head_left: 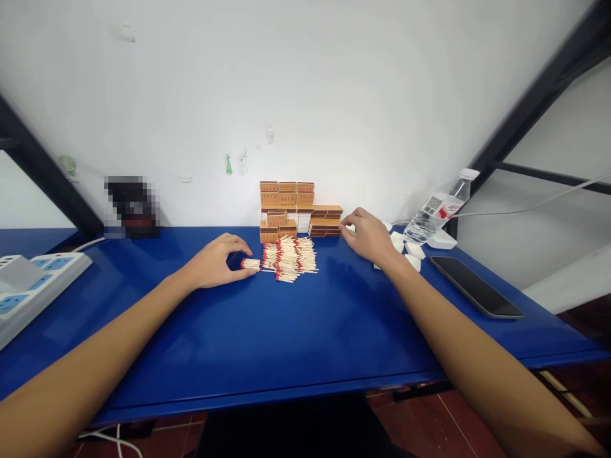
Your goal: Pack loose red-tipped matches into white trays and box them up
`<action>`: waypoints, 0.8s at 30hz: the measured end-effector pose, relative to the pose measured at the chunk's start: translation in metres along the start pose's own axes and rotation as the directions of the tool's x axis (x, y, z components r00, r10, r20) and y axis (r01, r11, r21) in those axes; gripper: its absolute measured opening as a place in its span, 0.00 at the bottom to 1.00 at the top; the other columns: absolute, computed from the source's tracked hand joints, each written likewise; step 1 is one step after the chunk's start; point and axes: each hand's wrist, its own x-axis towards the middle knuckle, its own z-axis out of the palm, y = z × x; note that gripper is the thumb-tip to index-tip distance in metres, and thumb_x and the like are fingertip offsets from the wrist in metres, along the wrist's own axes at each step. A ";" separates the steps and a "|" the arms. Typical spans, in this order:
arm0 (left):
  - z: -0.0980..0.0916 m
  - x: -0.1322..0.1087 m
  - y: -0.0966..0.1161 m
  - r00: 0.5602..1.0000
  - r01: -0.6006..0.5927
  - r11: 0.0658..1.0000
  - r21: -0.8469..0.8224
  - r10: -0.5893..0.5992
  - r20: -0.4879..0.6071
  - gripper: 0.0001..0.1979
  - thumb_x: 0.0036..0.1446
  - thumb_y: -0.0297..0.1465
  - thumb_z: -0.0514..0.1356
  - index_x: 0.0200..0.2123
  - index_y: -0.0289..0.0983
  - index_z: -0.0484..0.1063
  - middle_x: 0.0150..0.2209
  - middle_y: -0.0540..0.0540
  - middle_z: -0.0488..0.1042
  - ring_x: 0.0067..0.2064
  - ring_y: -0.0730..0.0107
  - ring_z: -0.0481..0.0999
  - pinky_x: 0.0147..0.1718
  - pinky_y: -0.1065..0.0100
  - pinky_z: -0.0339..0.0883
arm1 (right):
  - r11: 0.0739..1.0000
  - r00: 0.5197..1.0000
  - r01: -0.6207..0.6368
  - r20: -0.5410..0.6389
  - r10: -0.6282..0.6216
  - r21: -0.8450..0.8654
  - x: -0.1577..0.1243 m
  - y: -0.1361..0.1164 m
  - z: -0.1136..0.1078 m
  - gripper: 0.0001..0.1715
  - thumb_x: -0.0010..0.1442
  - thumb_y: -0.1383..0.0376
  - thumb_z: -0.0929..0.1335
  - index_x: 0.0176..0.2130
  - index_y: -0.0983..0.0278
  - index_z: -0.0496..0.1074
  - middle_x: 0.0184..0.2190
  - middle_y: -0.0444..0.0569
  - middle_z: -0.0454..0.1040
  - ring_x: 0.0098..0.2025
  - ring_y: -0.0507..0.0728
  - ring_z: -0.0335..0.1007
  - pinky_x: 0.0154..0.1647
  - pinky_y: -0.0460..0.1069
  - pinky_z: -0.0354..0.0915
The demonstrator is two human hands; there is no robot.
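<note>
A heap of red-tipped matches [289,257] lies on the blue table [267,331], in front of stacked orange matchboxes [291,207] set against the white wall. My left hand [217,261] rests at the heap's left edge, fingers pinched on a small bundle of matches [251,263]. My right hand [370,236] hovers right of the stack, over several white inner trays [405,247]; its fingers are curled near the low pile of boxes [327,220], and what they hold, if anything, is hidden.
A white power strip [28,283] sits at the table's left edge. At the right a black phone [482,286] lies flat and a clear water bottle [442,207] leans against the black frame post. A dark pixelated object [131,207] stands at the back left.
</note>
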 end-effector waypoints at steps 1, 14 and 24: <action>0.001 0.000 0.000 1.000 -0.005 1.000 -0.008 0.005 0.000 0.22 0.59 0.51 0.66 0.48 0.42 0.81 0.52 0.43 0.79 0.54 0.54 0.76 0.56 0.52 0.70 | 1.000 1.000 0.020 -0.003 -0.020 0.010 -0.001 -0.005 0.002 0.15 0.70 0.61 0.64 0.41 0.63 0.79 0.44 0.57 0.76 0.44 0.64 0.74 0.41 0.56 0.65; 0.010 0.002 0.003 0.998 0.019 1.000 0.001 -0.019 -0.060 0.21 0.62 0.49 0.64 0.49 0.42 0.80 0.50 0.45 0.81 0.52 0.56 0.77 0.54 0.54 0.72 | 0.978 0.971 -0.190 0.135 0.200 -0.082 0.003 0.064 -0.038 0.11 0.66 0.58 0.68 0.35 0.60 0.76 0.42 0.61 0.77 0.45 0.71 0.74 0.45 0.64 0.68; 0.002 0.001 0.011 0.983 0.028 0.999 0.046 -0.019 -0.183 0.19 0.66 0.46 0.61 0.48 0.39 0.80 0.48 0.42 0.82 0.52 0.54 0.78 0.54 0.53 0.72 | 0.969 0.821 -0.229 0.516 0.245 -0.096 -0.001 0.096 -0.029 0.19 0.72 0.56 0.69 0.58 0.61 0.74 0.59 0.55 0.74 0.53 0.60 0.75 0.54 0.59 0.74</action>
